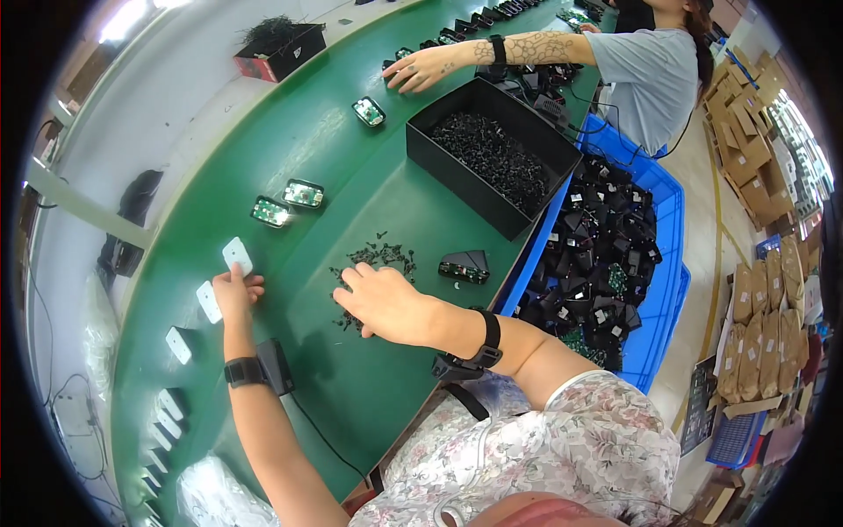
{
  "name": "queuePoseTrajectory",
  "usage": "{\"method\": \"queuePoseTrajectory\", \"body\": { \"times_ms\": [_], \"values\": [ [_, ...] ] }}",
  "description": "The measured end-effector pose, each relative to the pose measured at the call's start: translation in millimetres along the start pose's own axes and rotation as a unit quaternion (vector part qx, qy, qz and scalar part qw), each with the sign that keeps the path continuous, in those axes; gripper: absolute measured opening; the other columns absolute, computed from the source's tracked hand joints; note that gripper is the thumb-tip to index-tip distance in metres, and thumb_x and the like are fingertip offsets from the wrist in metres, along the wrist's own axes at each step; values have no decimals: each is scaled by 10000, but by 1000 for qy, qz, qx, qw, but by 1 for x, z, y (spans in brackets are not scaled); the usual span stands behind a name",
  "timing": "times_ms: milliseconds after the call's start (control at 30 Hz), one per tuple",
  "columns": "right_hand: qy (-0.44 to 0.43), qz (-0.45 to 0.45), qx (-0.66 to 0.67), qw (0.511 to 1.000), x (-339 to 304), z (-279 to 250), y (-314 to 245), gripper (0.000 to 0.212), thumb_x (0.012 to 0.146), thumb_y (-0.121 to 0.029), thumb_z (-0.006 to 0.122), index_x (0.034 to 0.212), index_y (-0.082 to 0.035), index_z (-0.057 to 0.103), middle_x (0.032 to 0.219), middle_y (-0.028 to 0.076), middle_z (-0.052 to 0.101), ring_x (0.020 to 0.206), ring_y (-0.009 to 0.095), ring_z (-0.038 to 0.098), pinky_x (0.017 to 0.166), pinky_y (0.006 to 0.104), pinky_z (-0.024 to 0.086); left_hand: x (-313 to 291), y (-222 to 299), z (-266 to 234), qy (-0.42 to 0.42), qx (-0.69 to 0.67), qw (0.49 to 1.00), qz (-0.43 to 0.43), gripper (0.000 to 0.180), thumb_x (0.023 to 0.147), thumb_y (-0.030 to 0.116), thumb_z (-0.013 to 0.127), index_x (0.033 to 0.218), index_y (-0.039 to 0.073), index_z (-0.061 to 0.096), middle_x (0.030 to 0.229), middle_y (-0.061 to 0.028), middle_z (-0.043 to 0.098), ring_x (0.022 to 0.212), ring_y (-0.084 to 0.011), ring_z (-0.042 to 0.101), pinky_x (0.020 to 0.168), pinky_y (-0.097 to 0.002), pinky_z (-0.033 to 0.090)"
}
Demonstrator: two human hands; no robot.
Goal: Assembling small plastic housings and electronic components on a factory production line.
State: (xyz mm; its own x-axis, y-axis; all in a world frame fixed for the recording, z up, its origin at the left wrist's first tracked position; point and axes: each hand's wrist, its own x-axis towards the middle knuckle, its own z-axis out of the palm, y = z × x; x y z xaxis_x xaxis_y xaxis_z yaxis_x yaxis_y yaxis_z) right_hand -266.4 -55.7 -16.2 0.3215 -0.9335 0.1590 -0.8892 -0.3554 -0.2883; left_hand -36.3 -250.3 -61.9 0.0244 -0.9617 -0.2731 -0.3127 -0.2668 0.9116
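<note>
My left hand [235, 294] is closed at the lower edge of a white plate [235, 255] with small holes, its fingertips on it. Just below that hand, a second white plate [210, 302] lies on the green table. My right hand [382, 303] reaches palm down over a loose pile of small black screws [386, 253], fingers bent and apart; its palm side is hidden, and no screw shows in its grip. To the right of it rests a black housing [464, 267]. Both wrists wear black straps with a black device.
Along the curved green table [351, 413] stand more white-faced parts [178, 345] and open housings with green circuit boards [303, 193]. A black box [474, 167] holds many screws. The blue crate [672, 246] is heaped with black parts. A co-worker's arm [536, 50] reaches across beyond.
</note>
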Motion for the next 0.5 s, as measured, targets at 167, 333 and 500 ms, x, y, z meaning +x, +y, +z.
{"method": "queuePoseTrajectory", "body": {
  "times_ms": [167,333,500],
  "values": [
    [6,8,2,1000,-3,25,-3,238,699,-71,645,916,-12,568,890,104,514,880,252,540,657,339,509,4,-11,-7,17,75,997,-11,391,930,304,545,898,-85,525,638,-162,634,348,-138,467,308,-250,315],
    [57,-25,16,998,-3,32,-1,177,750,-64,547,924,-34,554,890,95,514,851,255,553,661,354,520,-31,-6,-10,148,180,969,79,404,909,334,576,1009,-35,446,582,-104,601,423,-160,509,409,-280,387],
    [98,-18,23,995,-3,35,6,166,745,-103,615,876,-49,530,854,93,513,826,271,562,657,371,508,-151,-8,-7,160,126,946,253,279,935,232,561,1069,16,446,549,-16,530,489,-62,463,461,-215,321]
  ]
}}
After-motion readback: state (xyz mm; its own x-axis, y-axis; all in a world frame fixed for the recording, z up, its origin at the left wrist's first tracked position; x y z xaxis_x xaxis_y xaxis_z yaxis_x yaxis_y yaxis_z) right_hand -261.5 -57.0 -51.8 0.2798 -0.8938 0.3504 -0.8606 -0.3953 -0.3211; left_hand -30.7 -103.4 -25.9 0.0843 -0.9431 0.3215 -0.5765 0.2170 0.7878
